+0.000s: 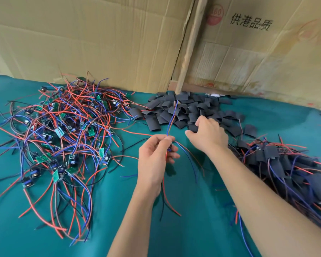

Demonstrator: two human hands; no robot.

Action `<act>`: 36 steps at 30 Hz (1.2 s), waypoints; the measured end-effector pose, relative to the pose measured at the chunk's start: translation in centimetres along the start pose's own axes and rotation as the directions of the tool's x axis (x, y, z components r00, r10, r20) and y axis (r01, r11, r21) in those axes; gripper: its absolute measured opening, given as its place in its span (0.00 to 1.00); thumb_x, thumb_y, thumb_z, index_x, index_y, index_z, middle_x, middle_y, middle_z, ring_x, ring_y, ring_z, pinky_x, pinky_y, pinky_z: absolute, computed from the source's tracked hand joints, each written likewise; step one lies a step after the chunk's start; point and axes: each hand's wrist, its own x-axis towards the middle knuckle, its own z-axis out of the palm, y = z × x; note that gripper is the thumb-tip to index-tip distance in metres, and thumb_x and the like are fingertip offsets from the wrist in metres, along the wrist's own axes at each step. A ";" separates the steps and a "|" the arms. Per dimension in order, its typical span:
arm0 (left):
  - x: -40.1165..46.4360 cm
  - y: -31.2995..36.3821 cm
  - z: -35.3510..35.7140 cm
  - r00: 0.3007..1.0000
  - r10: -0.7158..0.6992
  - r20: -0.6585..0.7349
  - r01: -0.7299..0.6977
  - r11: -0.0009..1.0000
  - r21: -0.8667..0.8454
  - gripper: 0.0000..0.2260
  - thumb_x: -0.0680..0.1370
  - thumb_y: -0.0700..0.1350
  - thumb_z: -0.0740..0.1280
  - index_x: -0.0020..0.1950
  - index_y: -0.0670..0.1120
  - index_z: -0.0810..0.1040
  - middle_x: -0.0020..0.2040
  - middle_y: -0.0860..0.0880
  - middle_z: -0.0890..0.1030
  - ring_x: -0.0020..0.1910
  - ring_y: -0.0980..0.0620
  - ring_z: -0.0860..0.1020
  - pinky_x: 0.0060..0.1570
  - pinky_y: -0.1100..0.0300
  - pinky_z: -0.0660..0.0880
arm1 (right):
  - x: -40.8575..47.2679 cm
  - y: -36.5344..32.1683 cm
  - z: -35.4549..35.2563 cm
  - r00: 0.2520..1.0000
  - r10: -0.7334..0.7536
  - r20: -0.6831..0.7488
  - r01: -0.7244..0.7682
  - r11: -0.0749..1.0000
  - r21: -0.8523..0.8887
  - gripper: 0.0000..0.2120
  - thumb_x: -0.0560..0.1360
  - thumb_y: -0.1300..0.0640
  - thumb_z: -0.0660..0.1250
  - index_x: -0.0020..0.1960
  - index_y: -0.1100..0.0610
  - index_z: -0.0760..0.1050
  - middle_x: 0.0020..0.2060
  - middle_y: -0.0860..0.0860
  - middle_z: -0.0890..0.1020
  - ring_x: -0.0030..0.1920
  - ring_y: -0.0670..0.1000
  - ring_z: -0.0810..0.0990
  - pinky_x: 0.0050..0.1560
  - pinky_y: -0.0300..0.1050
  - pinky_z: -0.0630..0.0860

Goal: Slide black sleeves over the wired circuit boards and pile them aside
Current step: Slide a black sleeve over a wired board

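While pinching one wired circuit board [170,149] in left hand [154,157], wires trailing up and down, reaching right hand [208,133], fingers loosely curled, onto black sleeves [183,110] just beyond.

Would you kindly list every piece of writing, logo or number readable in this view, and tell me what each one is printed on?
"供港品质": black characters on the right cardboard sheet standing behind the table.
"360" (uncertain): faded red round stamp on the same sheet, left of the characters; smaller text inside it is too blurred to read.
Faint reddish print at that sheet's far right edge: illegible.
No readable markings on the circuit boards or the black sleeves.
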 end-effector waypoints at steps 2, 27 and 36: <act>0.0 0.0 0.0 1.000 -0.012 0.010 0.012 1.000 0.001 0.09 0.81 0.36 0.61 0.46 0.42 0.80 0.36 0.46 0.81 0.31 0.50 0.79 0.32 0.64 0.74 | 0.4 -0.5 0.7 0.997 0.046 -0.063 -0.045 0.999 0.021 0.23 0.75 0.38 0.69 0.61 0.53 0.73 0.59 0.56 0.79 0.58 0.63 0.80 0.46 0.51 0.70; 0.1 -0.9 -0.3 0.998 0.054 0.023 -0.058 0.976 0.209 0.08 0.82 0.41 0.66 0.44 0.44 0.81 0.35 0.49 0.80 0.34 0.52 0.76 0.35 0.61 0.74 | -11.4 -0.1 -0.9 0.982 -0.135 0.129 -0.138 -0.056 0.989 0.20 0.67 0.63 0.77 0.59 0.54 0.83 0.51 0.53 0.86 0.41 0.50 0.83 0.44 0.39 0.79; -0.5 -0.4 -0.1 0.994 0.066 0.082 -0.084 0.968 0.237 0.13 0.82 0.40 0.67 0.39 0.51 0.82 0.31 0.50 0.79 0.30 0.55 0.75 0.31 0.65 0.73 | -11.3 0.5 -1.1 0.976 -0.152 0.156 -0.166 -0.058 0.984 0.15 0.63 0.63 0.78 0.48 0.54 0.84 0.52 0.60 0.86 0.42 0.55 0.83 0.43 0.43 0.79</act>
